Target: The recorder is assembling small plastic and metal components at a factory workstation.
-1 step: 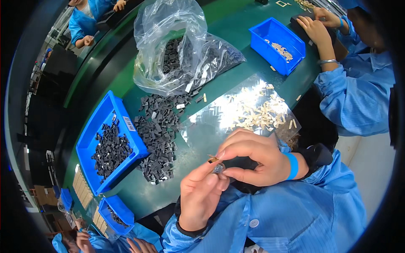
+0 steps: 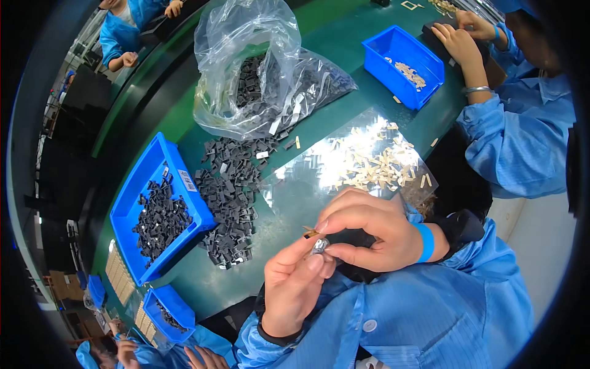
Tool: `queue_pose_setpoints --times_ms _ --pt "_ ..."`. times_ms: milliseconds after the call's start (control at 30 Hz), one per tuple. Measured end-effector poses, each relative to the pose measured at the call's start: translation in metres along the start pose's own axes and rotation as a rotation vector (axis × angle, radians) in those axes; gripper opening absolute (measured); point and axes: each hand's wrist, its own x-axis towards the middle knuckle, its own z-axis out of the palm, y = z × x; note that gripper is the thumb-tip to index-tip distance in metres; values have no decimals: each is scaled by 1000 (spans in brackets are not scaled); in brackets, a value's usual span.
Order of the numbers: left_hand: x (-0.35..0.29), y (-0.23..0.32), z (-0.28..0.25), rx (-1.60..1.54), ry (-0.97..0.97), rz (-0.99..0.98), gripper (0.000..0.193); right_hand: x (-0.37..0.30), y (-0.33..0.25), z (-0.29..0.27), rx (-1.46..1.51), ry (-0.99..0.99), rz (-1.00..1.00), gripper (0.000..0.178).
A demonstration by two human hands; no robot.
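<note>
Pinching a shiny piece (image 2: 319,246), the left hand (image 2: 294,281) adjoins the right hand (image 2: 376,230).

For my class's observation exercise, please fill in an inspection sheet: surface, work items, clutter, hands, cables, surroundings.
Surface: green table, partly covered by a clear plastic sheet.
Work items: small silvery piece and thin tan-and-black strip at the fingertips; cream strips on the sheet; black pieces heaped loose, more in the clear plastic bag and large left blue bin; cream strips also in the right blue bin.
Clutter: stray cream strip beside the right blue bin.
Hands: left hand pinches the silvery piece; right hand has fingertips close by, exact hold unclear.
Cables: nothing seen.
Surroundings: co-workers in blue at right, upper left and lower left.
</note>
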Motion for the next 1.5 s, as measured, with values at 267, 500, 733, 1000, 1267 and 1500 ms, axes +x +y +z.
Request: queue_pose_setpoints --times_ms 267,500,733,1000,1267,1500 --pt "1 -5 -1 290 115 223 26 -13 0 8 347 124 305 14" --pt "0 -10 -9 330 130 285 24 -15 0 19 620 145 432 6" --pt "-1 -10 -8 360 156 298 25 -12 -2 22 733 196 500 4" --pt "1 -13 -8 383 158 341 25 -13 0 26 760 240 487 3" --pt "1 -13 -5 371 196 356 25 -11 -2 30 696 281 504 3" --pt "1 -14 -5 351 172 364 25 -12 -3 32 598 301 430 4"
